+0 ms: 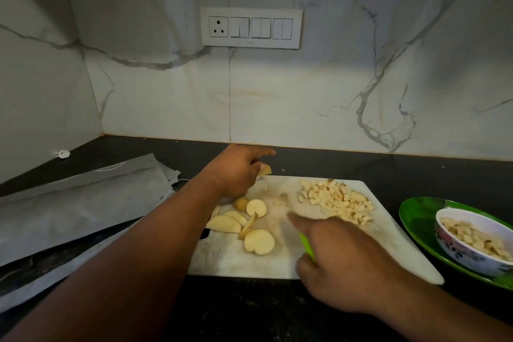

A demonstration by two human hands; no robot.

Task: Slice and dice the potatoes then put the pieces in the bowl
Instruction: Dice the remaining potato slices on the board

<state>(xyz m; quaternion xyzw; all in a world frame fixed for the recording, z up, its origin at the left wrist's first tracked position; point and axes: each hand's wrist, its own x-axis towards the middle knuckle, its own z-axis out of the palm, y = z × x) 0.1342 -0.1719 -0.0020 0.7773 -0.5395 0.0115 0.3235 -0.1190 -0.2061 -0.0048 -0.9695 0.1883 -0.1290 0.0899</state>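
A white cutting board lies on the dark counter. Several potato slices sit at its left side, and a heap of diced potato lies at its far right. My left hand is at the board's far left corner and pinches a small potato piece. My right hand grips a knife with a green handle, index finger stretched along the blurred blade, which points toward the board's middle. A white floral bowl holding diced potato stands on a green plate at the right.
Grey paper sheets lie spread over the counter at the left. The marble backsplash rises close behind the board, with a switch panel on it. A small white object sits in the far left corner.
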